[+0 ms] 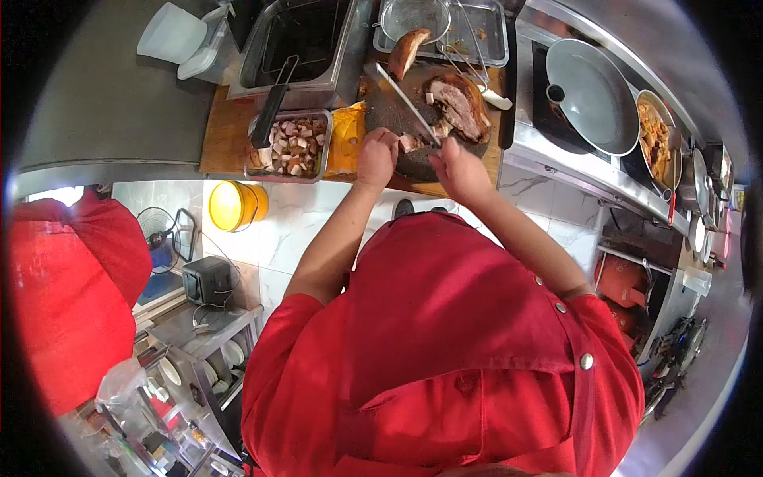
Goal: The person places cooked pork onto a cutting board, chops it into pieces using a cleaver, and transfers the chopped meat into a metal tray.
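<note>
My right hand [461, 169] is closed round the handle of a knife [407, 103], whose long blade points away and to the left over a dark round cutting board [383, 107]. My left hand [378, 159] is at the board's near left edge, fingers curled against a small piece of meat [410, 143] beside the blade. A large browned chunk of roast meat [459, 107] lies on the right of the board. Another browned piece [408, 54] rests at its far edge. Left of the board, a metal tray [326, 151] holds diced meat [292, 147].
A yellow packet [346, 135] lies between tray and board. A deep fryer [350, 60] with a black-handled basket stands behind. Pans [592, 95] sit on the right-hand stove. A yellow bucket [232, 205] is on the floor. Another person in red [71, 294] is at left.
</note>
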Motion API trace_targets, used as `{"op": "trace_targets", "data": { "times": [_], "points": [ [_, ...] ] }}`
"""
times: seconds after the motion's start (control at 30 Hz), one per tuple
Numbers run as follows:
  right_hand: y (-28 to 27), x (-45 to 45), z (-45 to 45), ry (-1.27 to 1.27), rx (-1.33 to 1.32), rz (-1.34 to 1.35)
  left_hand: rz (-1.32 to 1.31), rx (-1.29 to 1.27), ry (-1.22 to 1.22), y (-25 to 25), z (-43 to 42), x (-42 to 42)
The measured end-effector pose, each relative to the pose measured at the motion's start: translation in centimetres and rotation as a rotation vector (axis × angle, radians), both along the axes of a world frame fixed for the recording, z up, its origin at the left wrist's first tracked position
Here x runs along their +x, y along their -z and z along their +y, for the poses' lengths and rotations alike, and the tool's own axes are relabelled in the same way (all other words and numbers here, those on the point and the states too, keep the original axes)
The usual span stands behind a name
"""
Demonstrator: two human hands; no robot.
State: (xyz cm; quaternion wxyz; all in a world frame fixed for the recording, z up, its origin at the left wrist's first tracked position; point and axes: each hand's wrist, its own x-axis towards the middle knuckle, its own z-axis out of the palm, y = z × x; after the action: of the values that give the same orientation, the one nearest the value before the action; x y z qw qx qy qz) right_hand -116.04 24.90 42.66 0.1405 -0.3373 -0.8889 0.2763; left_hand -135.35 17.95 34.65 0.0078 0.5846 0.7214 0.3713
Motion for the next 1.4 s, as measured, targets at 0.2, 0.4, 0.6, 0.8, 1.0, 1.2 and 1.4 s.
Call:
{"op": "trace_targets", "data": {
  "times": [0.2, 0.4, 0.6, 0.8, 1.0, 1.2, 1.4],
  "points": [
    [3.2, 0.8, 0.0, -0.089, -0.118, -0.212, -0.117, -0.012, -0.111, -0.6, -2.2, 1.6],
    [-1.7, -1.1, -0.1, -0.046, -0.075, -0.147, -0.126, 0.042, -0.143, -1.2, -2.3, 2.2],
    [3.1, -0.8, -1.3, -0.069, -0.125, -0.183, -0.259, -0.006, -0.179, -1.7, -3.1, 2.4],
    [2.1, -0.1, 0.0, -0.077, -0.216, -0.121, -0.350, -0.073, -0.179, -1.4, -4.2, 2.0],
    [-0.8, 0.2, 1.6, 0.004, -0.246, 0.098, 0.039, -0.016, 0.071, -3.4, 0.0, -1.1],
    [-2.3, 0.6, 2.1, 0.114, -0.237, 0.128, 0.107, -0.546, 0.481, -4.0, 3.5, -0.9],
    [-1.0, 3.0, 0.5, 0.112, -0.158, -0.017, -0.125, -0.406, 0.049, -4.9, 1.6, 2.5]
  ]
}}
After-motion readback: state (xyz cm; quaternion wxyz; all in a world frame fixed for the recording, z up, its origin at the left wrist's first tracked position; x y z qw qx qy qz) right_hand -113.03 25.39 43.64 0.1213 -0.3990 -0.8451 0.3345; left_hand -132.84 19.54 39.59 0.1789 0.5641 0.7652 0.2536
